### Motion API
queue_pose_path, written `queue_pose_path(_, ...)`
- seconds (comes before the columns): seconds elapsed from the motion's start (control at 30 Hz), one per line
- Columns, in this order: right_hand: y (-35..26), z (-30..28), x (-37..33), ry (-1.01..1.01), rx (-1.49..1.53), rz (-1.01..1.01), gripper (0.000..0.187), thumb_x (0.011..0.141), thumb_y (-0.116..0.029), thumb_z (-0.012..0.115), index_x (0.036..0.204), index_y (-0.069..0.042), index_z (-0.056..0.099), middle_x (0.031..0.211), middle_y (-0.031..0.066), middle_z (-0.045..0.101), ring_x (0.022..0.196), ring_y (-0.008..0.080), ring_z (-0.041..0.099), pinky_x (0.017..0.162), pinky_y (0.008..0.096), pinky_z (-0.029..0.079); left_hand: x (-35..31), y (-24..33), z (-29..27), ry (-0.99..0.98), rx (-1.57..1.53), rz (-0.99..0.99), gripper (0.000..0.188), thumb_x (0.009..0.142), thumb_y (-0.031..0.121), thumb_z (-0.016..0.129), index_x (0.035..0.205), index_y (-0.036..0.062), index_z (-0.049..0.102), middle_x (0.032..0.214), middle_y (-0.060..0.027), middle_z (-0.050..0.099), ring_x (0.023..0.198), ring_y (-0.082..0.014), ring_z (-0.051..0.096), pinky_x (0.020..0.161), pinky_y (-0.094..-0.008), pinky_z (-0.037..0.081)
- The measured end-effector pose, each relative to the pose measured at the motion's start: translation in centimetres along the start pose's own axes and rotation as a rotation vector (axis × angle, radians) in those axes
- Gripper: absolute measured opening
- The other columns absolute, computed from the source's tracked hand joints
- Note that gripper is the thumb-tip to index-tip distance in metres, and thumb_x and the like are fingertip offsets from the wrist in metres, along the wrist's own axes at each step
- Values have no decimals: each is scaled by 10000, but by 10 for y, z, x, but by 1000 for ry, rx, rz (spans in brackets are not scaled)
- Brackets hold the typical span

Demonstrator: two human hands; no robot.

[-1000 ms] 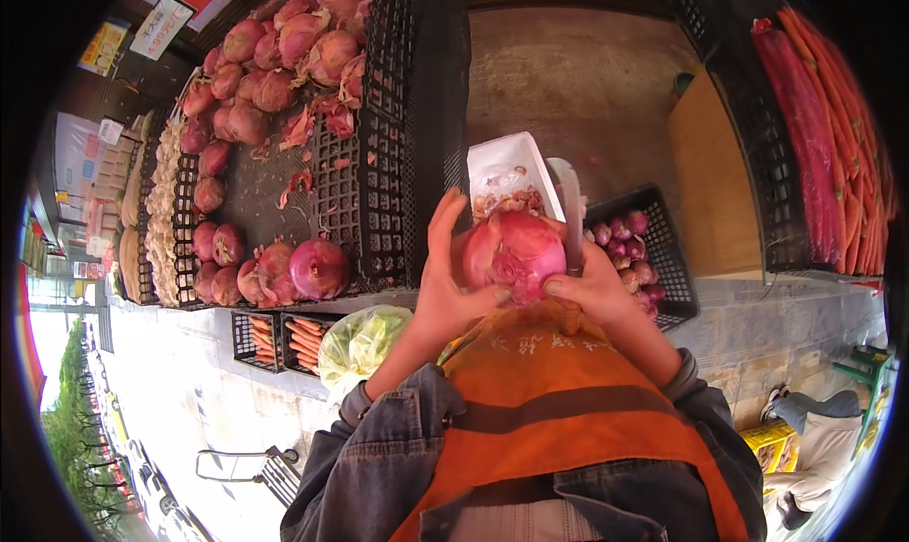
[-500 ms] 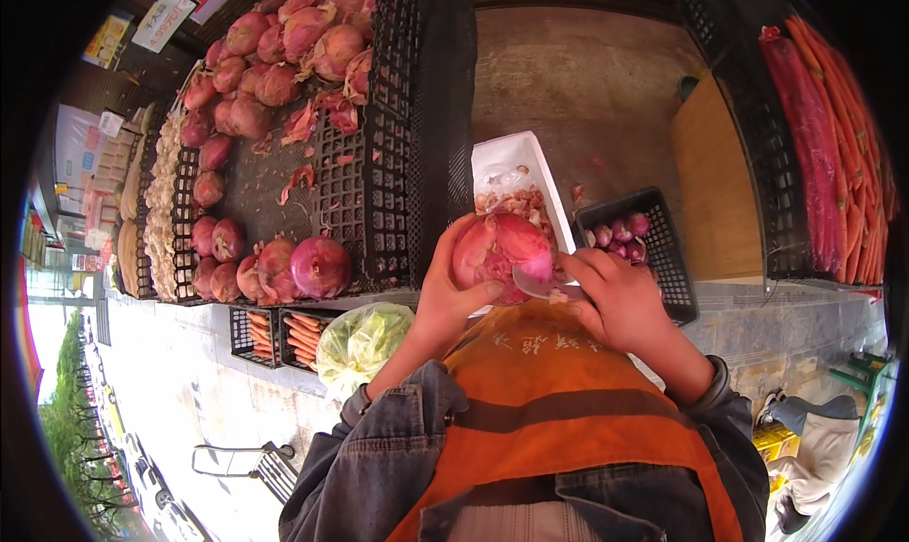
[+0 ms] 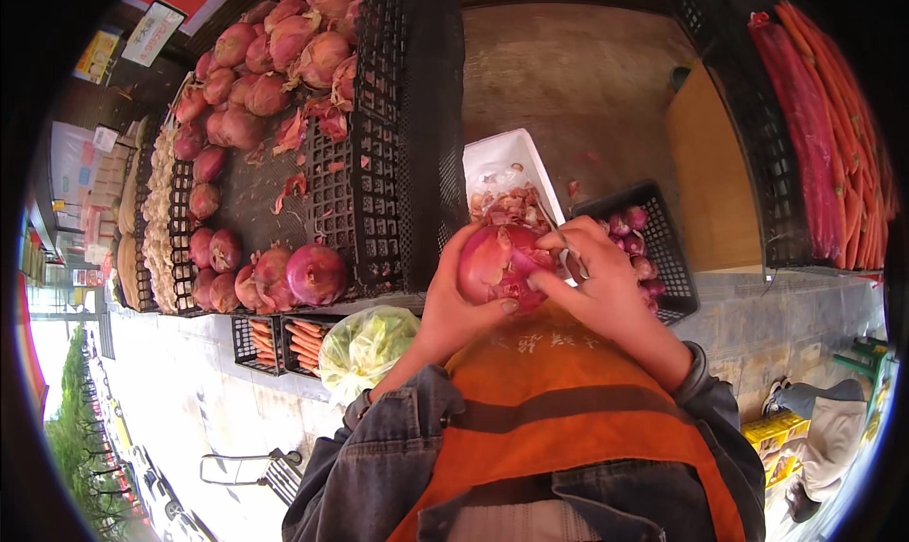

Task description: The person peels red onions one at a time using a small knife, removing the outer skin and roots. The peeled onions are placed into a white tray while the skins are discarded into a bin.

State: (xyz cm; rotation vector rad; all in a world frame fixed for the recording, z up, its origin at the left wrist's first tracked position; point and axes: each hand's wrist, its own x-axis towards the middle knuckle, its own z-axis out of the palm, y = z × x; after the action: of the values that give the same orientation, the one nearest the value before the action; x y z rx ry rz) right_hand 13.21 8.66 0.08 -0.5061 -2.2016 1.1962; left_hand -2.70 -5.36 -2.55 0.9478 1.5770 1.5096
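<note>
A large red onion [image 3: 500,266] with torn, papery skin is in front of my body. My left hand [image 3: 449,294] is closed around its left side, thumb along the near edge. At its right side, my right hand [image 3: 611,284] presses thumb and fingertips to the onion's skin. The same hand keeps hold of a small knife [image 3: 572,266], mostly covered by the fingers. Under the onion and just beyond it stands a white foam box [image 3: 540,168] with dry onion peelings [image 3: 516,204] inside.
To the left, a black crate display [image 3: 374,163] holds several red onions [image 3: 317,274] and loose skins. A black basket [image 3: 677,267] of small red onions is at the right. Bagged greens [image 3: 367,348] sit near my left forearm. Carrots [image 3: 838,144] lie far right; a person [image 3: 819,438] is lower right.
The onion has turned in my left hand, showing a different side. My right hand has drawn the knife blade off the onion and brought its thumb and fingertips onto the skin.
</note>
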Motion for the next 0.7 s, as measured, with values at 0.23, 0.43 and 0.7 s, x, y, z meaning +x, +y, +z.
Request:
queue_pose_path(0.23,59,5,32,424,0,172,105,797,-79,670,824,1,608,737,105,600,650,189,593,608,298,474,-6,-2,-3,-93,-323,-28,993,580,30,781,1430,52,268,1374,-104,407,1279,-205,406,1061,-332,341)
queue_pose_path(0.43,135,35,21,287,254,469,95,853,-89,641,875,3,628,739,32,622,645,75,557,578,236,451,-5,-1,-6,-146,-658,-37,1019,598,145,815,1435,65,239,1402,-98,379,1305,-213,389,1080,-355,335)
queue_pose_path(0.7,53,5,22,-177,813,445,354,884,-167,642,1201,-23,578,867,-7,612,696,49,530,619,196,447,-2,-10,-16,-164,-572,-113,980,598,219,845,1388,51,290,1377,-104,397,1287,-223,408,1075,-371,342)
